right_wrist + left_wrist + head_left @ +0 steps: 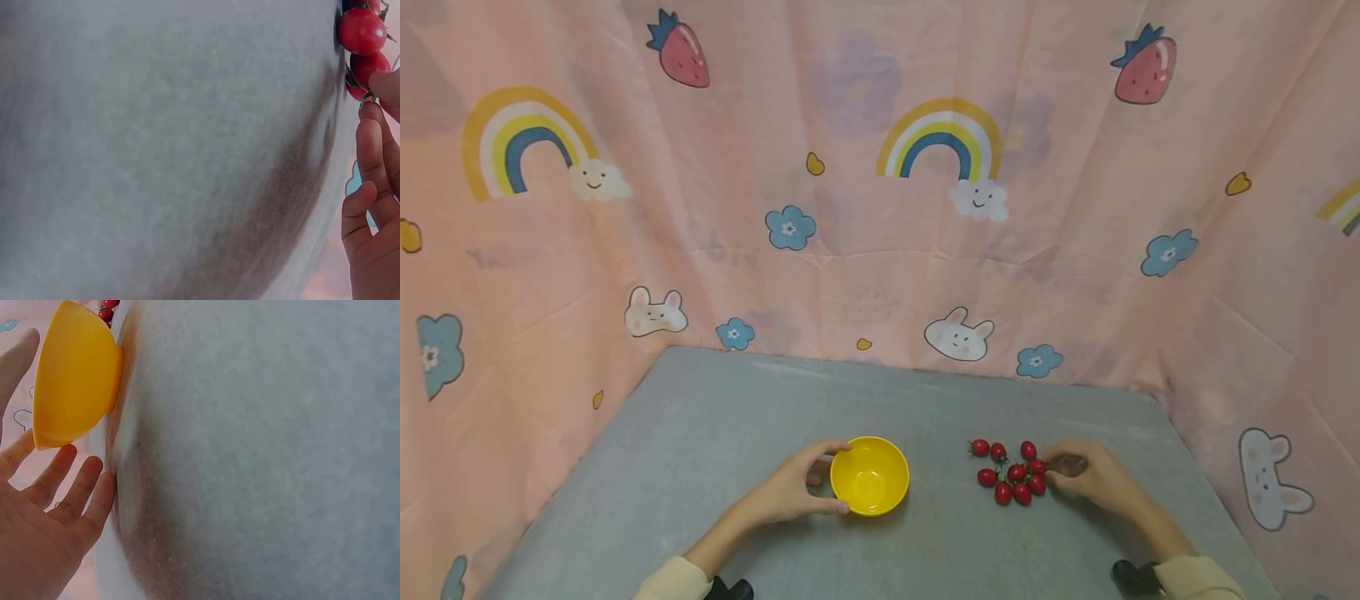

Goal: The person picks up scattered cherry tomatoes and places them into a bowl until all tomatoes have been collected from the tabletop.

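My left hand (790, 485) is at the left side of a yellow bowl (870, 477), thumb and index finger spread along its rim. The left wrist view shows this bowl (78, 375) from the side, upright on the table, fingertips (67, 450) right at its lower wall and the other fingers loosely extended. At the right, my right hand (1093, 477) is at the edge of a group of red cherry tomatoes (1017, 473) with green stems. Its thumb and index finger pinch the stem end of one cherry tomato (369, 67); the other fingers are bent loosely below.
The grey tabletop (925, 550) lies under everything, with the bowl left of the tomatoes. A pink curtain (850, 275) printed with rainbows, rabbits and flowers surrounds the back and sides. Dark wrist-worn devices (1135, 577) show near both cream sleeves (1195, 578).
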`<state>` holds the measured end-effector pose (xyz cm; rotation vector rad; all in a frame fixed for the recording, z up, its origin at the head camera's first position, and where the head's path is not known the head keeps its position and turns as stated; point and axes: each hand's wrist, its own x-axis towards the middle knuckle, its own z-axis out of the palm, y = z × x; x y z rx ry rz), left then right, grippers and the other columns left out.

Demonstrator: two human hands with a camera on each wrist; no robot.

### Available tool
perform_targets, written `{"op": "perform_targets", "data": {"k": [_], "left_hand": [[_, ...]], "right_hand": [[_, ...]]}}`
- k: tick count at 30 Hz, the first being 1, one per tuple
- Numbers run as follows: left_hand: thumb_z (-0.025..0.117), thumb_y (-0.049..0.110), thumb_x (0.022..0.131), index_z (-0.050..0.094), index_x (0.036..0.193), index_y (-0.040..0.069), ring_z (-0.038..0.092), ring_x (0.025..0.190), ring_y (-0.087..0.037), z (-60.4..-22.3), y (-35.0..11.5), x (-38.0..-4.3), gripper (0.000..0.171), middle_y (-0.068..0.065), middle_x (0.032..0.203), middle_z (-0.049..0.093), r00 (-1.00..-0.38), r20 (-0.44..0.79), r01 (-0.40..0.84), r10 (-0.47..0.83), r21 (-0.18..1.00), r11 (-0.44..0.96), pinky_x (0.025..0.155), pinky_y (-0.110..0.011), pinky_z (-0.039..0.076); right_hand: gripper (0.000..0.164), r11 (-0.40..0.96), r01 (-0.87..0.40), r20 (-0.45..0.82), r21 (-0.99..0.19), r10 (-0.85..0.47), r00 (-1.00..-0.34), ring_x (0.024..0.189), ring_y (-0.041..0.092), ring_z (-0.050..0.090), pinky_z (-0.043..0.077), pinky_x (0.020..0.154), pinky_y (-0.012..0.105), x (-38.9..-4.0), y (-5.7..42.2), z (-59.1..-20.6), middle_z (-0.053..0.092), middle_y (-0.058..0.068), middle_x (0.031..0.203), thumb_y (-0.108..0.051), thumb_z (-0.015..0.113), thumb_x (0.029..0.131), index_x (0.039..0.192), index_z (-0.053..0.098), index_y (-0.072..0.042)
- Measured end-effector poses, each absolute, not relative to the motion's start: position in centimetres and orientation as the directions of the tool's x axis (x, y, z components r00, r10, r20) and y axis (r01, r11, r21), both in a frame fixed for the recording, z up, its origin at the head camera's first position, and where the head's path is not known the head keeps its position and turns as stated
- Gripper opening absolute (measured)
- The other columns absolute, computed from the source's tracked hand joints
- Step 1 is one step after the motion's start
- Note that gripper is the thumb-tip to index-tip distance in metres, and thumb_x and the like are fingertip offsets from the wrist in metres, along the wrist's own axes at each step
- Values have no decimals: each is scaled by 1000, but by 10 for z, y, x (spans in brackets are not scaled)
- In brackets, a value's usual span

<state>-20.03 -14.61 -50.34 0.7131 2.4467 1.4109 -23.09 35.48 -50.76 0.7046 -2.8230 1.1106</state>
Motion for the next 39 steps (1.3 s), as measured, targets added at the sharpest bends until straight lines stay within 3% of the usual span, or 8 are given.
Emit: {"op": "perform_targets", "data": {"k": [20,39], "left_hand": [[89,28,81,52,144,15,58,116,-25,-505,-147,-201,74,-5,144,52,-852,63,320,520,848,423,92,-39,52],[89,30,81,56,141,17,58,113,-23,-505,-147,-203,70,-1,140,55,-863,67,320,502,839,440,91,-40,53]], "right_hand": [[17,709,-330,148,-623,-308,-940,77,10,62,53,68,30,-229,351,-487,69,-8,92,-5,82,84,97,75,-14],[17,703,-368,220,-609,-296,-929,78,11,61,50,66,28,-231,328,-475,69,-7,94,-8,81,87,101,75,-14]]}}
